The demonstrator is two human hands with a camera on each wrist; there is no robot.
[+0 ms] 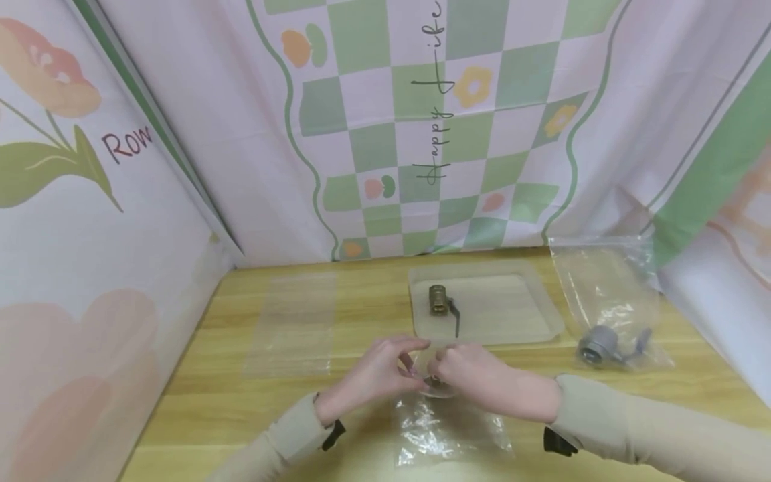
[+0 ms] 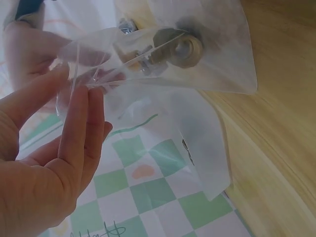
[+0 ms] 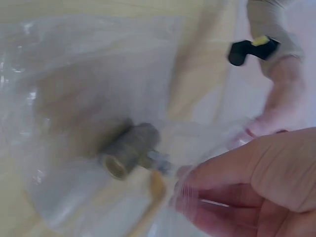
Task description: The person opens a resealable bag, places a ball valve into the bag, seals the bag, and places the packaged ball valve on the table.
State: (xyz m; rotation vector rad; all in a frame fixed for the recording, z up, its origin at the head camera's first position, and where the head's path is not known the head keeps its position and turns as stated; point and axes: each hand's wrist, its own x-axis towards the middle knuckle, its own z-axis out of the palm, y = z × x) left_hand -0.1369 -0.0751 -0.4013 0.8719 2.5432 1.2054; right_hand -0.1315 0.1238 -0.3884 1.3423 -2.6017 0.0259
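A clear zip bag (image 1: pixel 448 435) lies low in front of the person, its mouth lifted between both hands. Inside it is a brass ball valve (image 3: pixel 129 150) with a slim lever; in the left wrist view the valve's round open end (image 2: pixel 186 51) faces the camera through the plastic. My left hand (image 1: pixel 385 365) pinches one side of the bag's mouth between thumb and fingers. The right hand (image 1: pixel 472 375) grips the opposite part of the mouth, thumb against curled fingers. In the head view the hands hide most of this valve.
Beyond the hands stands a translucent tray (image 1: pixel 506 311) holding another brass valve (image 1: pixel 438 300) with a dark lever. At right lies a zip bag (image 1: pixel 608 281) containing a grey valve (image 1: pixel 599 345). A flat clear bag (image 1: pixel 292 325) rests at left. Patterned cloth (image 1: pixel 421 134) hangs behind the table.
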